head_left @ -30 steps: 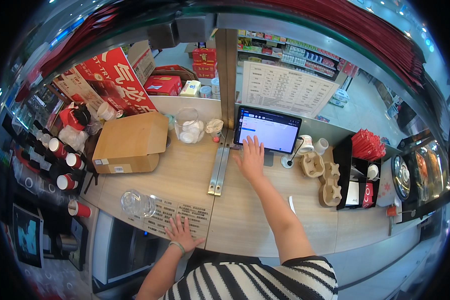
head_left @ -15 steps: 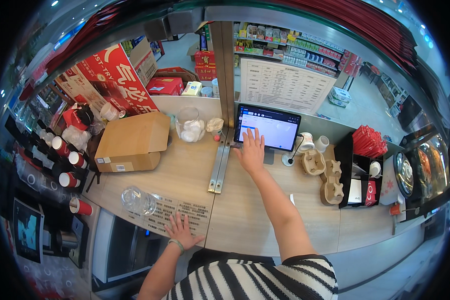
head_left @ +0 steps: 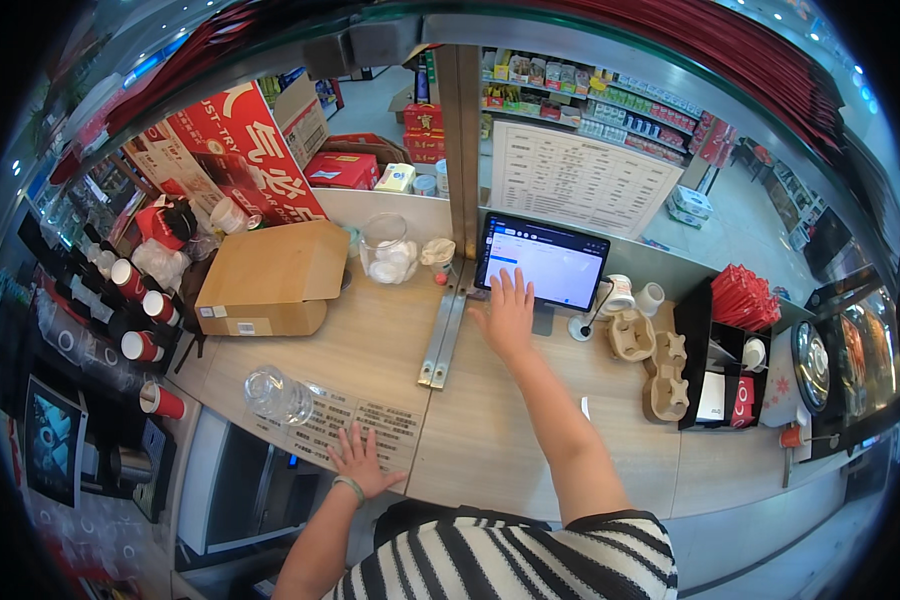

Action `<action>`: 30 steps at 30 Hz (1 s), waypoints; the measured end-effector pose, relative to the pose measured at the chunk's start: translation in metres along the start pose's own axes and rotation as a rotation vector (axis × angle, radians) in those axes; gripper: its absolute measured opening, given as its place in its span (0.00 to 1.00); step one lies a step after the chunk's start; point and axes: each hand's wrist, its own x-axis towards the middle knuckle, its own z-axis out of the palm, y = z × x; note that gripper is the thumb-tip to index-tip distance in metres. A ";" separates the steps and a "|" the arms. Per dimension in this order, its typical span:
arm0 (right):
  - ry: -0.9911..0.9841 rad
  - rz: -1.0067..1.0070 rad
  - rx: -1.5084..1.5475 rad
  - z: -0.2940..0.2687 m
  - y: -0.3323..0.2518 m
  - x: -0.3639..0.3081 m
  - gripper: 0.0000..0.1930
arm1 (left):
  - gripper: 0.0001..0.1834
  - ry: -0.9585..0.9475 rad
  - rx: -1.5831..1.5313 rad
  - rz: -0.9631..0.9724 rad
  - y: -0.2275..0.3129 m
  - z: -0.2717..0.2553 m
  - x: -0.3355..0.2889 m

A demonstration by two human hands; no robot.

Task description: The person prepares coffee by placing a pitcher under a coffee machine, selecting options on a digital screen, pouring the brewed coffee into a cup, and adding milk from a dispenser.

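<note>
My right hand [head_left: 511, 318] is stretched out with its fingers apart at the lower part of a tablet [head_left: 560, 262] on a stand; whether a fingertip touches the lit screen I cannot tell. Nothing is held in it. My left hand [head_left: 364, 462], wearing a pale green bangle, lies spread at the counter's front edge, over the corner of a printed sheet [head_left: 385, 415]. A stack of clear plastic cups [head_left: 278, 396] lies on its side just beyond that hand. Right of the tablet stands a small microphone on a round white base [head_left: 580, 327].
An open cardboard box [head_left: 270, 280] and a clear round jar [head_left: 388, 248] stand back left. A metal post [head_left: 457, 160] splits the counter. Pulp cup carriers [head_left: 665, 378] and a black organizer [head_left: 692, 345] are at right. Red paper cups [head_left: 162, 401] line the left side.
My right hand has drawn slightly down from the middle of the screen toward its lower edge. The view has shifted a little. My left hand stays in place.
</note>
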 end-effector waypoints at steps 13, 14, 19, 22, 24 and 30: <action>-0.142 0.058 0.309 -0.003 -0.051 -0.130 0.35 | 0.69 -0.005 0.030 -0.026 0.001 0.000 0.002; -0.143 0.056 0.304 -0.004 -0.051 -0.133 0.35 | 0.69 -0.004 0.030 -0.028 0.001 0.001 0.002; -0.112 0.032 0.286 -0.006 -0.046 -0.143 0.32 | 0.69 -0.024 0.032 -0.034 0.003 -0.005 0.001; -0.134 0.036 0.264 -0.006 -0.046 -0.144 0.31 | 0.69 -0.035 0.027 -0.034 0.003 -0.005 0.001; -0.149 0.028 0.257 -0.004 -0.047 -0.144 0.30 | 0.69 -0.024 0.028 -0.038 0.002 -0.004 0.001; -0.147 -0.005 0.269 -0.004 -0.047 -0.144 0.30 | 0.70 -0.005 0.020 -0.022 0.003 -0.003 0.000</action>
